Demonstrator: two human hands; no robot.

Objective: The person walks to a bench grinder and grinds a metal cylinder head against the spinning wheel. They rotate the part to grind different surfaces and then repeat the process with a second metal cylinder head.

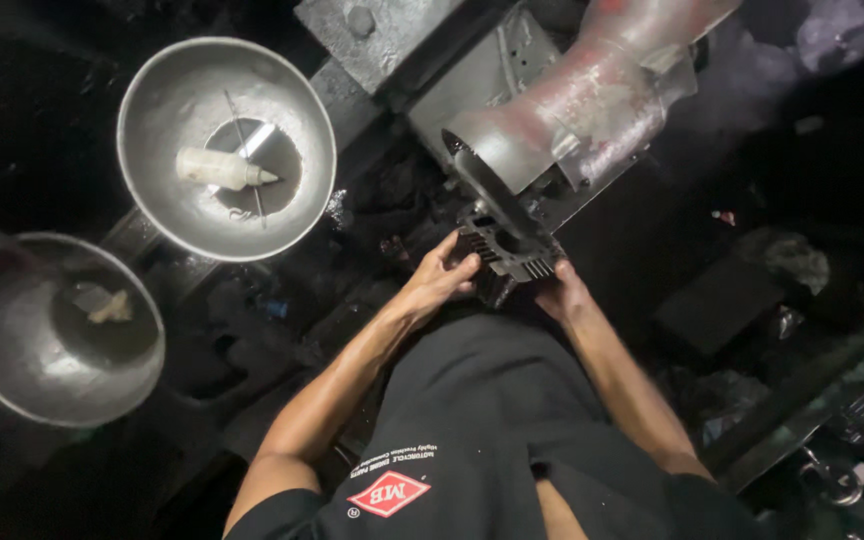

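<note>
We grip finned cyl. block point(508, 255) btwn L hand point(439, 280) & R hand point(559, 292), fingers wrapped on sides | red diamond patch point(388, 493) on black shirt

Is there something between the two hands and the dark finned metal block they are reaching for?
Nothing visible stands between them. The left hand and the right hand both already touch the finned metal block, one on each side. The block sits right under the grey machine housing.

Finned cylinder point(507, 255) between hands, bowls point(227, 150) left.
</note>
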